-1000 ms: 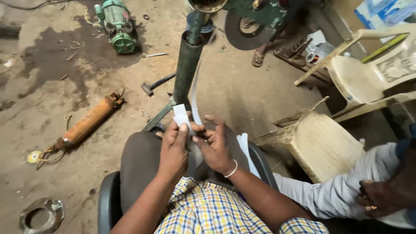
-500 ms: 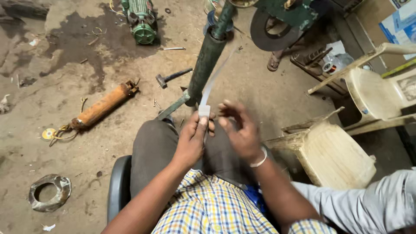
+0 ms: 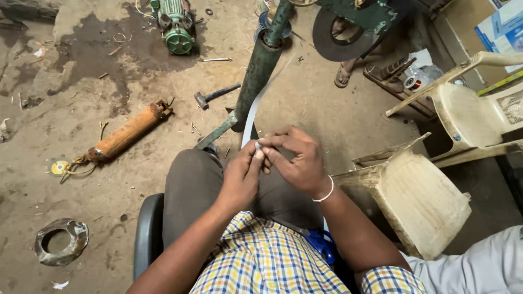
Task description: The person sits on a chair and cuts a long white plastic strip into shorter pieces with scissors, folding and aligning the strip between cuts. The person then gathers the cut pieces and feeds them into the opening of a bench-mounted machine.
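Note:
Both hands meet over my lap, where I sit on a dark chair [image 3: 147,231]. My left hand [image 3: 242,177] and my right hand [image 3: 294,160] pinch the near end of a thin white strip [image 3: 251,117] between their fingertips. The strip runs away from me along the floor toward a dark green pipe [image 3: 260,71] that stands tilted just beyond my knees. A white bangle sits on my right wrist.
An orange cylinder [image 3: 128,133] lies left on the dirt floor, with a hammer [image 3: 215,96] and a green motor [image 3: 175,24] farther off. A metal ring [image 3: 57,242] lies at lower left. Worn plastic chairs [image 3: 419,198] stand right, beside another person's sleeve [image 3: 479,269].
The flat white piece that stood up between my fingers is now folded down inside the fingertips. The view has shifted, so the floor objects sit more to the right.

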`<state>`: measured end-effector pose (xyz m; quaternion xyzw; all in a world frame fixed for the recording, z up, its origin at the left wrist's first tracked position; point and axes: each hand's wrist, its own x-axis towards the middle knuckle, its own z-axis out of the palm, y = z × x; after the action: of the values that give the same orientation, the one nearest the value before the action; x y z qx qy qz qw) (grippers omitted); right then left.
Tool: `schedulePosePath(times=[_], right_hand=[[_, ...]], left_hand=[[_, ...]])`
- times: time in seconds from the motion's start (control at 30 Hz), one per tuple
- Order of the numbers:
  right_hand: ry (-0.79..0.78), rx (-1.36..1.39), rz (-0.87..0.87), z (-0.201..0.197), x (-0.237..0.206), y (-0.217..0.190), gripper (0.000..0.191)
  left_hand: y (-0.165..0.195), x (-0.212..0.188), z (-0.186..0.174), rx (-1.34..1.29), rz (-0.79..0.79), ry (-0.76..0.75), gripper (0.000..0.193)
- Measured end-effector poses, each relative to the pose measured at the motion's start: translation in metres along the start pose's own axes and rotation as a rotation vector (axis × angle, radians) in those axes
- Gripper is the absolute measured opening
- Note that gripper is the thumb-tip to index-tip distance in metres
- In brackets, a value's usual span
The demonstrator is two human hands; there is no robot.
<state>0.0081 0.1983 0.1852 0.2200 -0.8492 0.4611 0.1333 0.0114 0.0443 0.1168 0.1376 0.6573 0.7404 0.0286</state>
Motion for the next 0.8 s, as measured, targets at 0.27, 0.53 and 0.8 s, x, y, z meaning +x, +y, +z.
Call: schedulePosePath(times=[0.27, 0.53, 0.8], right_hand=[[-0.101, 0.376, 0.081, 0.019, -0.015, 0.01, 0.058], [-0.204, 0.483, 0.386, 0.015, -0.039, 0.038, 0.033], [-0.157, 0.346, 0.433, -0.006, -0.037, 0.04, 0.027]], left_hand=[[0.005, -0.001, -0.008, -0.267, 0.08, 0.099, 0.02], [0.016, 0.01, -0.062, -1.018, 0.274, 0.276, 0.014], [0.023, 0.009, -0.088, -1.17, 0.247, 0.294, 0.015]])
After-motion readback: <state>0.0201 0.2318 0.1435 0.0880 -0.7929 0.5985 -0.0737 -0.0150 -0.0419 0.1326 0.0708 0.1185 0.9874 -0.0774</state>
